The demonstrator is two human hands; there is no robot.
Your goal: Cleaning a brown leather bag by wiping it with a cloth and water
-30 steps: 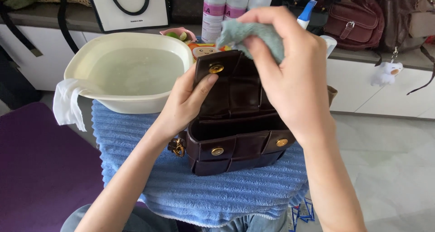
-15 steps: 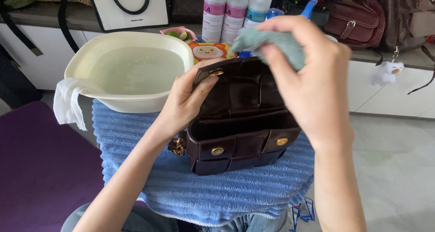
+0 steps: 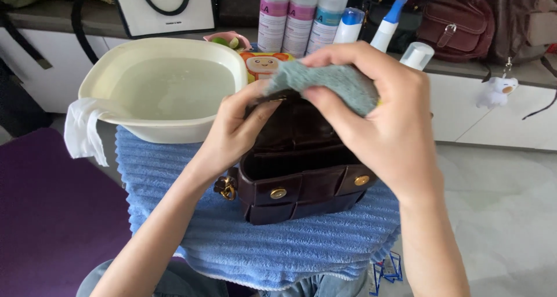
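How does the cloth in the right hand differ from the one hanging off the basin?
The cloth in the right hand, a teal cloth, is bunched against the brown bag; the white cloth hangs limp over the basin rim, untouched. The teal one looks thick and nubby, the white one thin. Both are small rags.

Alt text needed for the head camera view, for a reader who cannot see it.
A right hand presses a teal cloth onto the top of a dark brown handbag, which the left hand steadies. The bag sits on a blue towel beside a cream basin of water.
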